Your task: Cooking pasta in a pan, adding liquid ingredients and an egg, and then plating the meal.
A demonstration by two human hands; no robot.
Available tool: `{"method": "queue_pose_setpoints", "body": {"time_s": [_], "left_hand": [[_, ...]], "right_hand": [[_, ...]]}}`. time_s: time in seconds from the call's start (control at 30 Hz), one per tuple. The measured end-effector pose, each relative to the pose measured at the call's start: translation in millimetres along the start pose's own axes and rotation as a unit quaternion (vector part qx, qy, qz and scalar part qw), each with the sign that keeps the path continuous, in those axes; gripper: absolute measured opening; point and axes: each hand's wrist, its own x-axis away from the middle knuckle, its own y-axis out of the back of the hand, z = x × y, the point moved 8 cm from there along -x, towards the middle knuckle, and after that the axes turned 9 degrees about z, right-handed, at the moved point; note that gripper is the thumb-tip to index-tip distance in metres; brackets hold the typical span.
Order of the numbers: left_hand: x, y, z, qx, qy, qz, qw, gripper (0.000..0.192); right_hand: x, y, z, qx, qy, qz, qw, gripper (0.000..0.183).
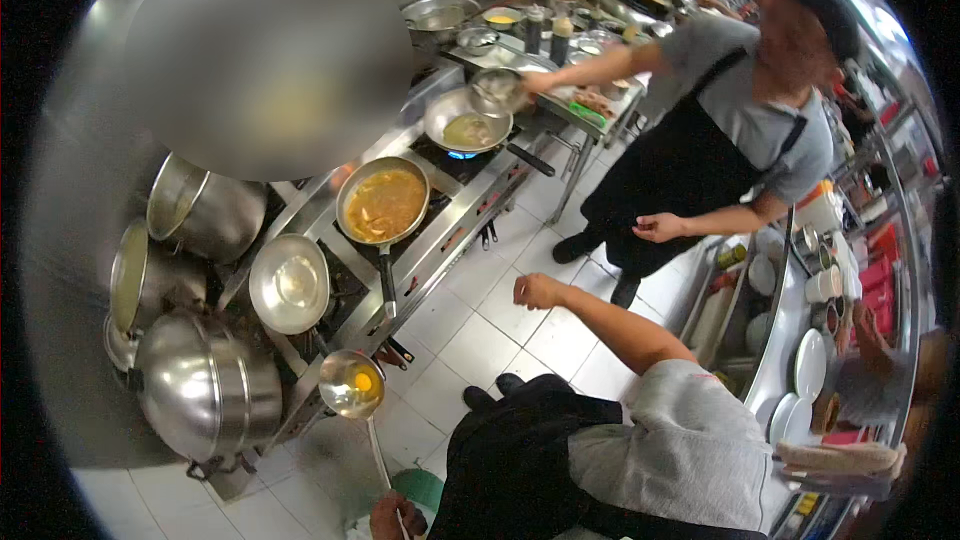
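Observation:
My left hand point(397, 517), at the bottom edge, grips the long handle of a metal ladle point(334, 390). A raw egg with an orange yolk point(363, 382) lies in the ladle's bowl, beside the front edge of the stove point(450, 244). My right hand point(540, 292) is held out over the tiled floor, fingers curled in, with nothing visible in it. On the stove, a frying pan point(385, 240) holds orange-brown liquid with pieces in it. Closer to me sits a bare metal pan point(289, 281), its handle towards the ladle.
A co-worker point(697, 135) in a black apron tips a metal bowl point(496, 92) over a pan point(442, 109) above a blue flame. Large steel pots point(225, 217) and a domed vessel point(195, 390) line the left. Plates point(810, 364) stand on the right counter. A grey blur covers the upper left.

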Motion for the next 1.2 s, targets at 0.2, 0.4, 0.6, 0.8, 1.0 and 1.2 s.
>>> {"method": "queue_pose_setpoints", "body": {"time_s": [0.2,0.4,0.6,0.8,1.0,1.2], "left_hand": [[-68,13,-4,-0.029,0.115,-0.025,0.993,0.026],[-89,-23,-40,-0.015,0.089,0.022,0.996,0.038],[-113,-62,-30,0.156,0.091,-0.053,0.982,0.032],[-109,-103,-24,0.218,0.104,-0.132,0.961,0.030],[-102,-124,-16,0.245,0.069,-0.163,0.953,0.030],[-90,-128,-11,0.228,0.056,-0.161,0.959,0.030]], "right_hand": [[4,134,-91,-0.242,-0.072,-0.284,0.925,0.014],[-12,319,-141,0.142,-0.063,-0.500,0.852,0.018],[-41,510,-330,0.085,-0.207,-0.361,0.906,0.046],[-257,579,-56,0.351,0.209,-0.206,0.889,0.065],[-225,510,27,0.464,0.273,-0.159,0.828,0.071],[-73,481,-213,0.255,0.056,-0.287,0.922,0.027]]}}
